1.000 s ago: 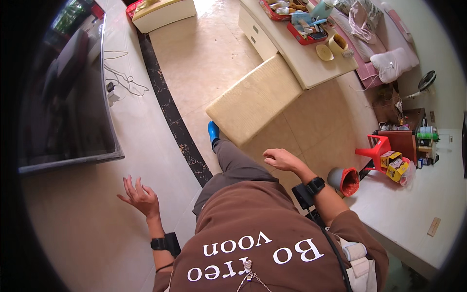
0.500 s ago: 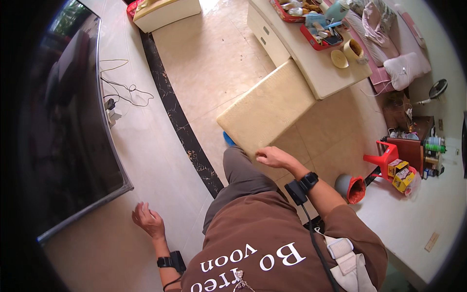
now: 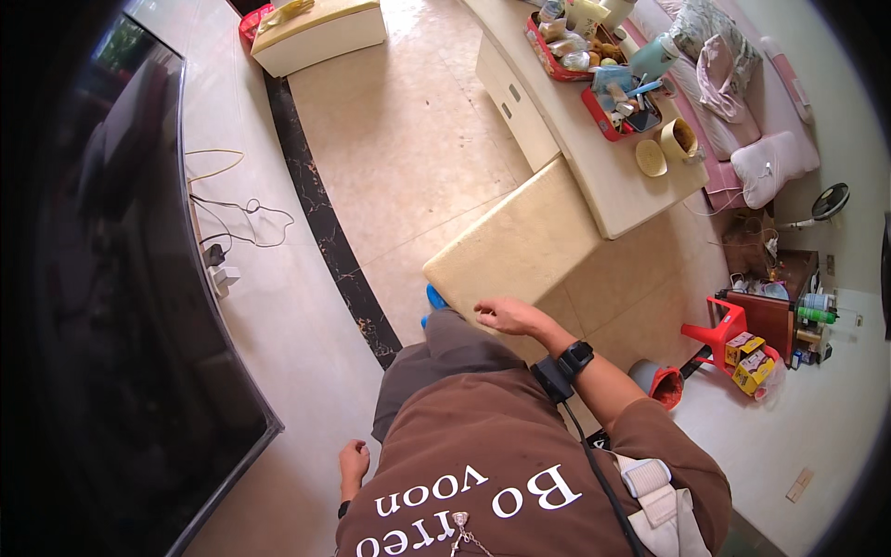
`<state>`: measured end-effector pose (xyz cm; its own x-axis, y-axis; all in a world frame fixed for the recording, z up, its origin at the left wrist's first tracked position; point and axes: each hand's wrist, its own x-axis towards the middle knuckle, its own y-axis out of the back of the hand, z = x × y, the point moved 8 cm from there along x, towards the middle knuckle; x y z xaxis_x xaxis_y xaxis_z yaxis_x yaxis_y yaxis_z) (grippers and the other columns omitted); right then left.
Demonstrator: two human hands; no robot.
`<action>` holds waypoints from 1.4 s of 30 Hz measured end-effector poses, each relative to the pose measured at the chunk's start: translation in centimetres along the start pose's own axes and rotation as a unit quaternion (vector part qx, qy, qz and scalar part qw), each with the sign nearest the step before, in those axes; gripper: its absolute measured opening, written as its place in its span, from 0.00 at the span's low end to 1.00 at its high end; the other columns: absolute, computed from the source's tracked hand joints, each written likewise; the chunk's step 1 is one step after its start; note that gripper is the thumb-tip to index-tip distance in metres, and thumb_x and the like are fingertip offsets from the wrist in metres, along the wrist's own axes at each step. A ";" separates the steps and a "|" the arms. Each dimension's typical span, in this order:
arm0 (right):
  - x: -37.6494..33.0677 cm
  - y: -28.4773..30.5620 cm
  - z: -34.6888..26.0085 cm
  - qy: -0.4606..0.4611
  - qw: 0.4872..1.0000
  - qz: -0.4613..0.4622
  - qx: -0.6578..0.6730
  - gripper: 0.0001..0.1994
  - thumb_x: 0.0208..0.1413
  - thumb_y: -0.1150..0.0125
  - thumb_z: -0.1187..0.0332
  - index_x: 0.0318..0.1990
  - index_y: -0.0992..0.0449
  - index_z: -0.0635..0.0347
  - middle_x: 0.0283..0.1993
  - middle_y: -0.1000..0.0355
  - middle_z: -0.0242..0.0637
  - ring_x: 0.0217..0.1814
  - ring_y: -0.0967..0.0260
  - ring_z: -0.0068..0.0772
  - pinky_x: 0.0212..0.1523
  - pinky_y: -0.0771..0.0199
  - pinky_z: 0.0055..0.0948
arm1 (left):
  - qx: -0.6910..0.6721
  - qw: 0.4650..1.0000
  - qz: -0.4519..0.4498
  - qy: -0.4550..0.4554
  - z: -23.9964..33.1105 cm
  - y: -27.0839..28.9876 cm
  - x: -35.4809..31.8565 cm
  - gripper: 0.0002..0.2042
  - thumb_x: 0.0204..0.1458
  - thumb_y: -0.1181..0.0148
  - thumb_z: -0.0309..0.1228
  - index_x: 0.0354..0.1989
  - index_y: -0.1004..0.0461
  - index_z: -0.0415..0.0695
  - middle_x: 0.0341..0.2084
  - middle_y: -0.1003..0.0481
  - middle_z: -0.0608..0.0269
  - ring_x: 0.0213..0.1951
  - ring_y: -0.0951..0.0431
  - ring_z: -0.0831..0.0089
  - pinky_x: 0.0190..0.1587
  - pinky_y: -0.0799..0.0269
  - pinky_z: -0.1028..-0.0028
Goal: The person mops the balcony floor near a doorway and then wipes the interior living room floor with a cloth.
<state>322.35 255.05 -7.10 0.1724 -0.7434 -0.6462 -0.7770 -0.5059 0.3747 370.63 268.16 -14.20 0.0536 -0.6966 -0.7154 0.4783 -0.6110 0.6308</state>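
Observation:
My right hand hangs over the near edge of a low cream bench, its fingers loosely bent and slightly apart. Nothing shows in it; I cannot tell whether it touches the bench. My left hand hangs beside my left hip with loosely curved fingers and nothing visible in it. The shirt hides part of that arm. A black watch-like device is strapped on my right wrist. Below, my dark trouser legs reach the bench, and a blue shoe pokes out by its corner.
A large black television fills the left side, with loose cables beside it. Ahead right, a long white table carries red trays of small items. A bin and a red stool stand at right.
My left hand has dropped back from beside the television toward my hip. My right hand has shifted slightly left and nearer to me. My view has tilted, so the bench and table appear lower.

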 end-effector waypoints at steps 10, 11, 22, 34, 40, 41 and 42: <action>-2.2 2.0 -0.5 -0.026 0.997 0.064 -0.043 0.18 0.51 0.50 0.61 0.45 0.31 0.66 0.42 0.30 0.50 0.44 0.32 0.44 0.45 0.33 0.33 | -0.026 0.997 -0.072 -0.001 -2.1 -2.7 4.9 0.10 0.44 0.50 0.27 0.34 0.26 0.39 0.28 0.25 0.49 0.32 0.24 0.59 0.38 0.30 0.68; -2.6 1.7 0.0 -0.047 0.997 0.052 -0.037 0.18 0.51 0.50 0.61 0.45 0.31 0.66 0.42 0.30 0.50 0.44 0.32 0.44 0.46 0.34 0.33 | -0.033 0.998 -0.049 -0.014 0.0 -1.7 4.8 0.10 0.45 0.50 0.27 0.34 0.26 0.39 0.27 0.25 0.50 0.32 0.24 0.60 0.38 0.30 0.68; -1.4 2.8 -4.5 -0.018 0.996 0.041 -0.078 0.17 0.52 0.50 0.63 0.46 0.31 0.66 0.42 0.29 0.49 0.44 0.32 0.45 0.45 0.33 0.33 | -0.136 0.988 -0.056 0.048 -0.5 -3.4 4.9 0.11 0.42 0.49 0.27 0.34 0.26 0.38 0.23 0.24 0.55 0.27 0.24 0.69 0.33 0.29 0.73; -2.0 8.7 -1.3 -0.050 0.996 0.061 -0.036 0.16 0.49 0.47 0.67 0.42 0.30 0.69 0.39 0.29 0.50 0.42 0.31 0.44 0.43 0.32 0.33 | -0.208 0.971 -0.068 0.099 5.1 -7.2 6.0 0.10 0.42 0.50 0.24 0.33 0.27 0.36 0.22 0.25 0.56 0.25 0.24 0.71 0.30 0.29 0.75; -1.2 14.5 3.5 -0.114 0.993 0.014 -0.008 0.16 0.49 0.48 0.66 0.44 0.31 0.67 0.40 0.29 0.49 0.43 0.31 0.44 0.44 0.32 0.32 | -0.227 0.953 -0.114 0.166 9.6 -9.2 5.7 0.10 0.45 0.52 0.24 0.35 0.27 0.35 0.22 0.25 0.58 0.24 0.25 0.74 0.27 0.30 0.77; -0.8 15.5 4.5 -0.119 0.993 0.010 -0.006 0.16 0.50 0.48 0.66 0.44 0.31 0.67 0.41 0.29 0.49 0.44 0.31 0.43 0.44 0.33 0.32 | -0.274 0.932 -0.113 0.208 9.1 -10.2 5.5 0.10 0.46 0.53 0.25 0.35 0.28 0.36 0.22 0.25 0.59 0.24 0.25 0.75 0.25 0.31 0.78; -1.1 17.1 5.6 -0.127 0.992 0.004 -0.004 0.16 0.50 0.49 0.66 0.45 0.31 0.67 0.41 0.29 0.48 0.44 0.31 0.43 0.45 0.33 0.32 | -0.271 0.929 -0.116 0.221 10.4 -10.7 4.9 0.10 0.46 0.53 0.25 0.35 0.28 0.36 0.22 0.25 0.59 0.24 0.25 0.75 0.25 0.31 0.78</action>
<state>305.48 249.64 -3.72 0.0062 -0.6138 -0.7895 -0.7725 -0.5043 0.3860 356.64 267.36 -21.35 0.1917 -0.2732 -0.9427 0.8872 -0.3625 0.2854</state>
